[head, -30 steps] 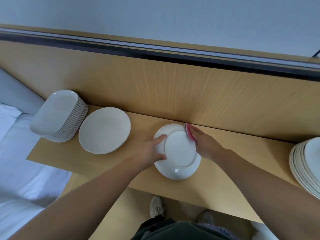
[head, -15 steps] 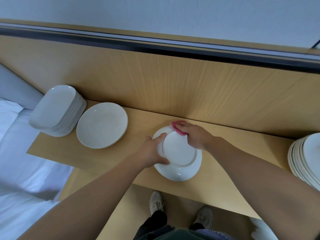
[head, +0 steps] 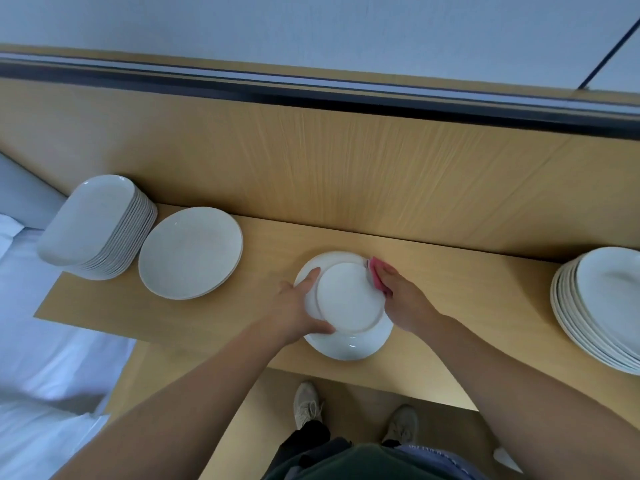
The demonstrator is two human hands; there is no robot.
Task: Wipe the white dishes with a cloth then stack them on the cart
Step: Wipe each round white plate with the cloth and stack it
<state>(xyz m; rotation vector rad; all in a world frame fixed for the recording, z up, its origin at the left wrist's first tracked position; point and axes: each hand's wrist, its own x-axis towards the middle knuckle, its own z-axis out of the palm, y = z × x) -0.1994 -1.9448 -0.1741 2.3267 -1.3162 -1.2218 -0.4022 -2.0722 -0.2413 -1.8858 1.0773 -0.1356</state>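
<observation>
Left grip (head: 294, 306) holds plate (head: 349, 301); right grip (head: 403, 299), pinching cloth (head: 376, 274), slid to right rim

The plate stack (head: 602, 306) at right is cut off by the frame edge. The right hand (head: 405, 306) hides most of the cloth (head: 376, 276). The held plate (head: 349, 299) covers much of the plate beneath (head: 349, 349) and some fingers of the left hand (head: 294, 310).
</observation>
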